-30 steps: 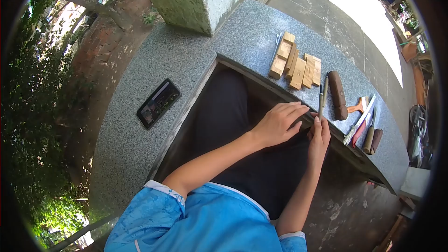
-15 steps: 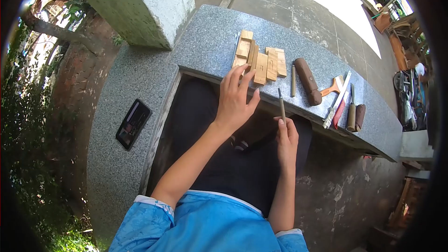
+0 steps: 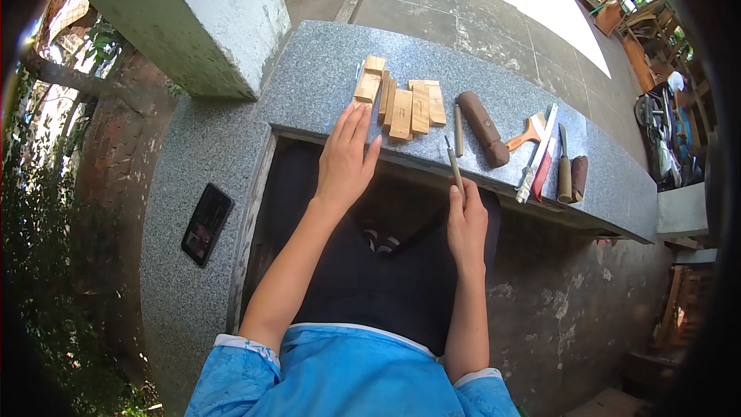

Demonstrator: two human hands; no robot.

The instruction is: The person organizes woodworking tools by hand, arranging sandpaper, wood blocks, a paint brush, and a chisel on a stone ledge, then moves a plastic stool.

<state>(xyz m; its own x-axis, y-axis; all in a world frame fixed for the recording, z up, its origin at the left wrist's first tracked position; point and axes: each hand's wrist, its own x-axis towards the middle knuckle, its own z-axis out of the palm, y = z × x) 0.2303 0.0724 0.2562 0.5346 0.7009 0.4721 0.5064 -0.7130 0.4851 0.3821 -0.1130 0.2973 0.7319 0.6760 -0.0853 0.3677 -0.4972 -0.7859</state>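
Observation:
My left hand [image 3: 345, 162] lies with its fingers stretched out and thumb apart, fingertips against the near end of a long wooden piece with smaller blocks [image 3: 369, 81] on it. Just right of that hand is a group of light wooden blocks [image 3: 400, 113] on the granite counter. Held upright in my right hand [image 3: 468, 224] is a slim chisel [image 3: 455, 166] with a wooden handle and a dark metal tip pointing away from me. The exact shape of its tip is too small to tell.
On the counter [image 3: 309, 69] lie another slim wooden-handled tool [image 3: 458, 131], a brown mallet [image 3: 483, 130], a brush [image 3: 528, 133], a saw-like blade [image 3: 539, 156], a red-handled tool [image 3: 543, 176], and a wide chisel [image 3: 565, 174]. A phone [image 3: 208, 224] rests on the left ledge. A pillar [image 3: 224, 15] stands behind.
My left hand has come down from above the blocks to the leftmost wooden piece, which now sits apart from the others. The chisel stays in my right hand. The view has shifted slightly.

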